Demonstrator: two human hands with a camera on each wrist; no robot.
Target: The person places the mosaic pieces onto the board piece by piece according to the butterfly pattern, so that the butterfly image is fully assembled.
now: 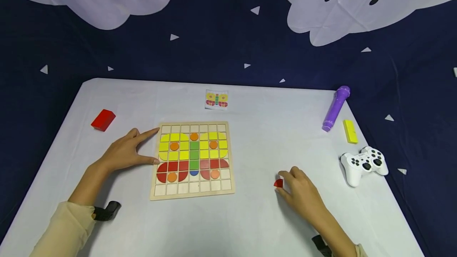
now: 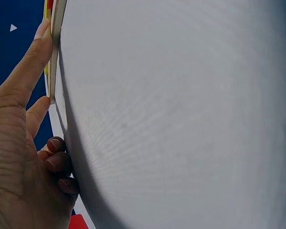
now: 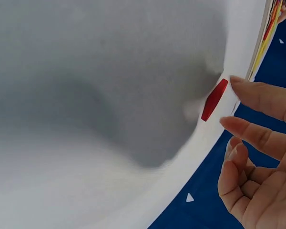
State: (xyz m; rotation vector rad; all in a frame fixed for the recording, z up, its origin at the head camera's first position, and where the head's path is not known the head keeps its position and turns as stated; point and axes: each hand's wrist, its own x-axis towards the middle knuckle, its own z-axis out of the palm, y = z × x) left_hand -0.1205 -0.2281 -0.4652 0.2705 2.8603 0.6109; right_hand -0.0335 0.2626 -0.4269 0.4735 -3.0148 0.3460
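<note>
My left hand [image 1: 123,152] rests at the left edge of a wooden grid board [image 1: 192,196], thumb and index finger straight and spread, tips at its frame. The other fingers are curled in the left wrist view. Yellow, red, green, orange and blue pieces on the board form a butterfly-like pattern. To the board's right, my right hand [image 1: 301,193] is beside a small red quarter-round piece [image 1: 278,183]. In the right wrist view this red piece [image 3: 214,100] lies just past the fingertips, and thumb and index finger stand apart.
A small butterfly picture card [image 1: 216,99] lies behind the board. At left is a red block [image 1: 103,120]. Along the right side are a purple microphone [image 1: 335,108], a yellow block [image 1: 350,131] and a white game controller [image 1: 363,165]. Dark patterned cloth hangs behind the white table [image 1: 264,225].
</note>
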